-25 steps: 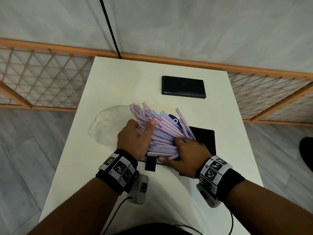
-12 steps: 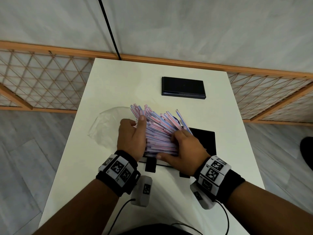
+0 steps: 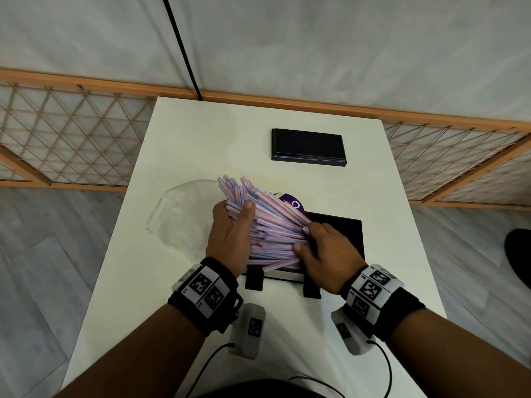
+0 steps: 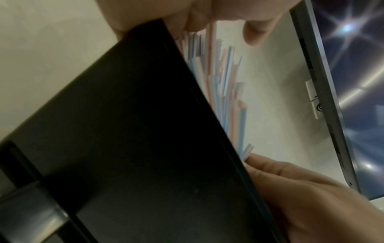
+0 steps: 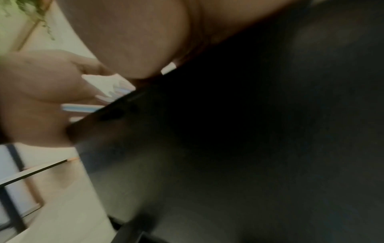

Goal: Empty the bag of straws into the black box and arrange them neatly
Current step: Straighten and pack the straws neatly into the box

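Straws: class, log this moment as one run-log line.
straws: fanned, unaligned over black box | left hand: grips bundle | right hand: grips bundle | bag: empty on table

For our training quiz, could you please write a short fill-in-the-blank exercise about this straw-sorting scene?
1. Both hands hold the bundle of ____ over the black box.
2. The empty clear bag lies on the table beside the ____ hand.
3. The black lid lies on the ____ side of the table, beyond the box.
4. The right hand grips the straws' ____ ends.

Missing words: straws; left; far; near
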Demonstrator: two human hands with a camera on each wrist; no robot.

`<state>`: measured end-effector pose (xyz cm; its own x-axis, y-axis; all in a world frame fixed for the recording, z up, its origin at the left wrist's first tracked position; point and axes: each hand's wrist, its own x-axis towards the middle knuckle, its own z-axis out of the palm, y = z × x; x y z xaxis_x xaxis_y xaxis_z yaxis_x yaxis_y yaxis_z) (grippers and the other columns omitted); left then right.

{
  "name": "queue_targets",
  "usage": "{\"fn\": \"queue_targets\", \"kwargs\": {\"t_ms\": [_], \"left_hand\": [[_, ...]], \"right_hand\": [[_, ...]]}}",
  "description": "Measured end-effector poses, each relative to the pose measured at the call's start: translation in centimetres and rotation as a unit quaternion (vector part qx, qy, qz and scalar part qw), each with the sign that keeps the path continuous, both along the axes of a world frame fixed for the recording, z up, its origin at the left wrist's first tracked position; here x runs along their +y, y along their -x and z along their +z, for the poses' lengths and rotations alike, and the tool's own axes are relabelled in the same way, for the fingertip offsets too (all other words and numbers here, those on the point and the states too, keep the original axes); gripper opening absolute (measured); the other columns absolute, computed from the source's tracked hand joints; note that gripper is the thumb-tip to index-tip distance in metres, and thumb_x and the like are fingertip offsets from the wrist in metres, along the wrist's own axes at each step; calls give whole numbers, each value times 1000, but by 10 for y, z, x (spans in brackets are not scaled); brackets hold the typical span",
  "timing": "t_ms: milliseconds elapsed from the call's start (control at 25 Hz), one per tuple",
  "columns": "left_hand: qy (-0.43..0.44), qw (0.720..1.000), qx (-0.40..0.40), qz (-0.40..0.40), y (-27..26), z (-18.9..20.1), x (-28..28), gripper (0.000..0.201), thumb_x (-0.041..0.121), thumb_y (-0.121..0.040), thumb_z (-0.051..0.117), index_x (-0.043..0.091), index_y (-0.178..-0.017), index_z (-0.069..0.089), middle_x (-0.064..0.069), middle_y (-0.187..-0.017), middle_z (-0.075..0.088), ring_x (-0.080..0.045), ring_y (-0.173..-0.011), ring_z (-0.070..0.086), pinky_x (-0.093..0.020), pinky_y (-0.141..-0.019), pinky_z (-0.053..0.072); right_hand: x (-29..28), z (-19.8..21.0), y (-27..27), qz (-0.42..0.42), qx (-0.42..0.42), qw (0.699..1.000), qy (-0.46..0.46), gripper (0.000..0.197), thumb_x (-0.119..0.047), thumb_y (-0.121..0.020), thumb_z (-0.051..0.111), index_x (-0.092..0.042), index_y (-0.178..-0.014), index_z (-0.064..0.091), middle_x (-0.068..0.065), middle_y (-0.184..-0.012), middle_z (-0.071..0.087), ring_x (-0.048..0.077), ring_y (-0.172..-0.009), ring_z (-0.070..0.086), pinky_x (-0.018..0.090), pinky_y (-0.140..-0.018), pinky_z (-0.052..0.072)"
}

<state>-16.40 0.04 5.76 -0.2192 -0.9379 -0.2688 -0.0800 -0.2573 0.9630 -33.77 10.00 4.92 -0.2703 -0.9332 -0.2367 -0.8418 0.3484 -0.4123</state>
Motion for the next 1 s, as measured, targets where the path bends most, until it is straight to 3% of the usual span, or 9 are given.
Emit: {"fn": "queue_targets", "kwargs": {"t_ms": [120,240,400,560,680,760,840,920,1000], "left_hand": [[-10,1000,15,0,-2,0,4,51,56,-94,52,13,-121,51,9,-97,63,-11,-89,63,-26,-77,47],[-10,1000,19,13,-3,-2,5,44,56,-96,49,17,-117,52,8,-97,64,-13,-91,64,-37,-86,51],[-22,998,50,40,-1,-4,0,58,77,-70,49,28,-101,53,3,-97,63,-23,-96,64,-48,-95,52],[-33,997,55,34,-2,0,1,52,67,-87,52,19,-107,52,1,-96,64,-19,-91,66,-39,-83,56],[-49,997,55,26,-5,-2,3,37,45,-100,48,12,-118,50,4,-97,66,-7,-83,68,-25,-72,53],[-46,998,51,13,-4,-4,4,37,43,-101,48,12,-121,50,6,-97,67,2,-76,69,-16,-64,53],[-40,998,56,9,-2,-4,4,50,54,-96,52,11,-121,50,6,-99,67,-1,-82,69,-18,-68,54],[-40,998,53,12,0,-5,4,68,68,-83,56,13,-123,51,3,-105,68,-13,-96,69,-33,-83,57],[-38,997,57,24,2,-3,5,70,69,-82,58,13,-124,50,0,-109,68,-17,-97,70,-42,-87,58]], "right_hand": [[-8,0,2,8,12,1000,-3,34,-41,-96,40,-17,-111,59,9,-99,62,36,-95,60,41,-81,49],[-14,15,-6,56,19,993,98,38,-38,-97,31,-15,-106,60,9,-93,64,35,-86,59,41,-74,49],[-18,30,-21,84,71,985,134,47,-42,-98,26,-13,-110,62,9,-95,65,37,-84,58,42,-75,50],[-3,23,-9,99,4,994,38,77,-73,-88,27,-18,-140,44,5,-133,55,27,-118,53,41,-101,44],[17,19,10,140,-3,989,-37,117,-97,-63,34,-23,-153,24,-1,-155,33,20,-141,33,43,-115,30],[20,13,14,153,15,986,-71,132,-103,-49,40,-28,-155,14,-4,-159,25,20,-146,25,46,-118,26],[13,7,7,124,22,991,-47,127,-104,-48,35,-30,-151,22,-2,-149,38,24,-137,38,45,-114,32],[2,6,-6,81,43,996,-17,115,-104,-50,24,-31,-138,38,1,-129,51,28,-119,51,41,-104,41],[-9,6,-20,64,58,996,-18,103,-103,-54,23,-29,-122,46,3,-119,55,29,-111,53,39,-99,45]]}}
